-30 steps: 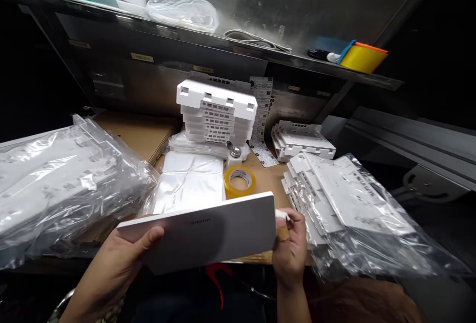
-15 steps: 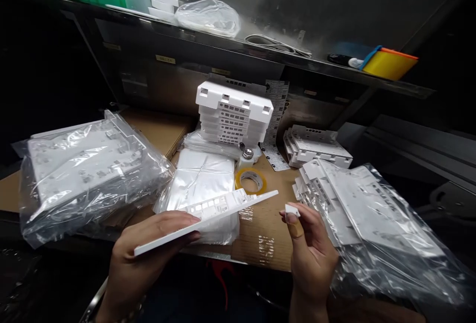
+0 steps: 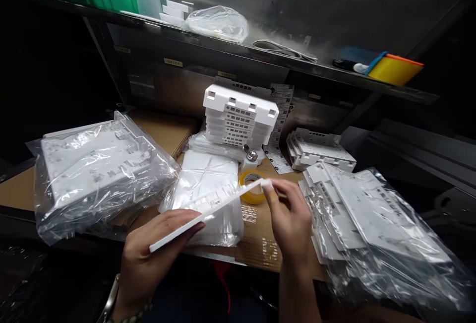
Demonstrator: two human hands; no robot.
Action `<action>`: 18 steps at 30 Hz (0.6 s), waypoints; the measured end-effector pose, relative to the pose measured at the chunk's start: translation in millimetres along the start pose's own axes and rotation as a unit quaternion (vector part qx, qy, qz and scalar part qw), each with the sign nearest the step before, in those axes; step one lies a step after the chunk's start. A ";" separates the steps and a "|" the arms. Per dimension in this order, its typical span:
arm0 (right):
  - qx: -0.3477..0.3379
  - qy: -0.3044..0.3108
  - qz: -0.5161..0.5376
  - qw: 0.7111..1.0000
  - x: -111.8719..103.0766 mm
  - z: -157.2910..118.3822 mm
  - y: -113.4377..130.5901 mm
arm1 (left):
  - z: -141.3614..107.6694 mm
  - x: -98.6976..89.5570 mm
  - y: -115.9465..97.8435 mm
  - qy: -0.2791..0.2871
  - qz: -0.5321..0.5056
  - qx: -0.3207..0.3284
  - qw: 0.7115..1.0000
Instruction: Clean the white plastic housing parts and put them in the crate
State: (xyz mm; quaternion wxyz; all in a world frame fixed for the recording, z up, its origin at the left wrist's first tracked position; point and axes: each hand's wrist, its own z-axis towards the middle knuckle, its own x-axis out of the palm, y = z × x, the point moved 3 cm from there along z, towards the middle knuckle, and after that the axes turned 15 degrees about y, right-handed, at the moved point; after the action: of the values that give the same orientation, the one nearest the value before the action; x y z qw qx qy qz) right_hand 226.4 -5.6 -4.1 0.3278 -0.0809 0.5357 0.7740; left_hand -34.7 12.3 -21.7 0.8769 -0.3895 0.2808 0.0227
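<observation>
My left hand (image 3: 159,241) is closed round the near left end of a white plastic panel (image 3: 208,214), held tilted, its right end raised. Slots and ribs show on its far face. At that right end, my right hand (image 3: 292,216) pinches a small white piece (image 3: 266,182) against the panel's edge; whether it is cloth or foam I cannot tell. Under the panel lies a stack of clear plastic bags (image 3: 215,164). Just behind my right fingertips is a roll of yellow tape (image 3: 245,196), partly covered by the panel and fingers.
Bagged white panels lie at left (image 3: 96,164) and right (image 3: 386,219). Behind stand a stack of white housings (image 3: 241,99), a small metal-capped bottle (image 3: 251,157) and more white panels (image 3: 322,149). A metal shelf (image 3: 208,40) crosses above, holding a yellow container (image 3: 396,68).
My right hand has moved left and forward, bringing the small white piece from apart to the panel's right end. My left hand keeps its hold; the whole view has shifted slightly.
</observation>
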 end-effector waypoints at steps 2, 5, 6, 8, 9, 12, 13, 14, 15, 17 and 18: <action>0.034 0.039 -0.100 0.994 5.8 40.2 -24.0 | -3.5 4.3 6.7 -0.042 0.033 0.006 0.999; 0.055 0.080 -0.171 0.981 16.1 99.6 -61.6 | -11.6 15.1 18.0 -0.067 0.058 0.009 0.996; 0.056 0.094 -0.189 0.976 19.8 115.5 -70.6 | -14.8 19.0 21.7 -0.061 0.056 0.003 0.997; 0.056 0.124 -0.228 0.964 26.4 138.4 -81.1 | -21.8 25.9 29.1 -0.037 0.038 -0.027 0.998; 0.055 0.138 -0.248 0.957 29.1 145.6 -83.1 | -25.3 28.4 32.3 -0.025 0.027 -0.043 0.998; 0.051 0.172 -0.296 0.938 34.4 154.7 -82.5 | -33.0 32.6 38.2 0.008 0.012 -0.067 0.998; 0.051 0.181 -0.307 0.933 35.5 155.4 -81.7 | -34.1 33.0 39.0 0.014 0.012 -0.066 0.998; 0.050 0.188 -0.316 0.929 36.3 155.9 -81.4 | -34.5 33.1 39.6 0.014 0.011 -0.065 0.998; 0.049 0.194 -0.322 0.925 36.9 156.4 -81.4 | -34.2 33.1 40.1 0.013 0.010 -0.064 0.998; 0.049 0.199 -0.327 0.923 37.0 158.3 -82.6 | -32.1 33.4 40.6 0.006 0.009 -0.060 0.998; 0.048 0.199 -0.325 0.923 36.5 159.5 -83.0 | -30.5 33.6 40.6 -0.001 0.011 -0.057 0.998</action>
State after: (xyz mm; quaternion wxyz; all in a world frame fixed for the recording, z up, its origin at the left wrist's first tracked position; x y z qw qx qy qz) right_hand 283.7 168.0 -20.0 0.4519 -0.3870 0.5708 0.5658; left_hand -31.4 13.3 -82.6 0.8533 -0.4355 0.2824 0.0488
